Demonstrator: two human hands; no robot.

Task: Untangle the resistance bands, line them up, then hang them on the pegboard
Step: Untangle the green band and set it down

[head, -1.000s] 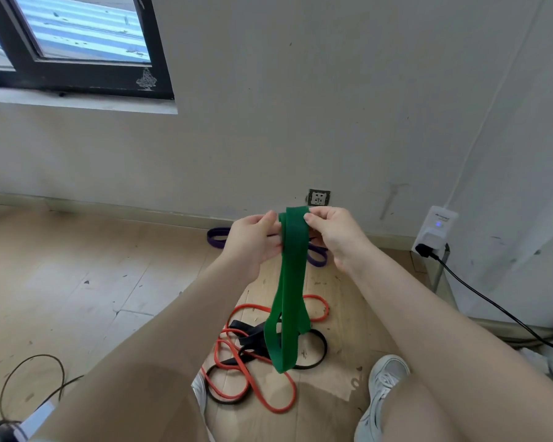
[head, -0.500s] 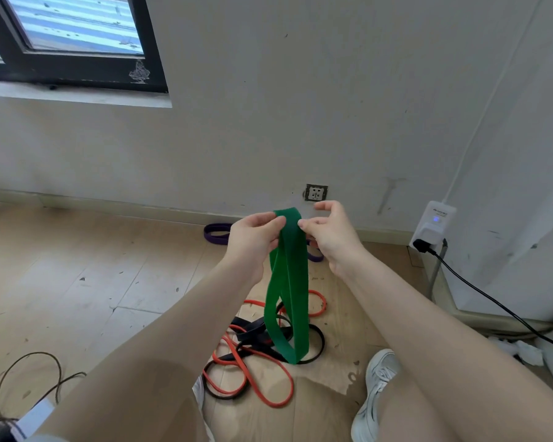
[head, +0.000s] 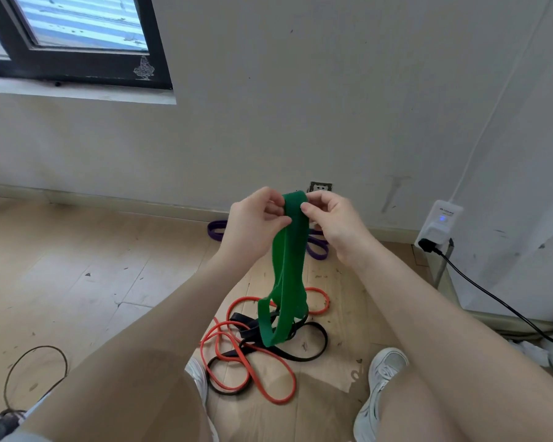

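- Above the floor tangle, our left hand [head: 256, 224] and right hand [head: 334, 223] pinch the green resistance band [head: 288, 272] at its top fold.
- At 6 o'clock below lie the orange band [head: 253, 374] and black band [head: 313, 354].

No text can be read — the small print on the white wall plug [head: 440, 223] is blurred.

Four bands in all: one green band [head: 288, 269], one orange band [head: 262, 382], one black band [head: 313, 352], one purple band [head: 316, 247]. Two hands, the left hand [head: 253, 224] and the right hand [head: 339, 224], and two white shoes [head: 380, 378].
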